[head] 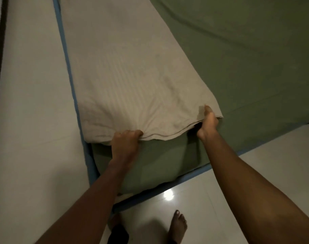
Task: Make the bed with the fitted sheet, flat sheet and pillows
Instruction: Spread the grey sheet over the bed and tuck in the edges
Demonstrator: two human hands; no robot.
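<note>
At the mattress corner, both hands point(166, 131) grip the beige sheet point(132, 76).

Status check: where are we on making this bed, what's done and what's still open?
Done, apparently: the green fitted sheet covers the mattress and wraps its near corner. In hand: the left hand and right hand both grip the near edge of the folded beige flat sheet, which lies as a narrow strip along one side of the bed. Left: spreading that sheet across the bed. No pillows are in view.
</note>
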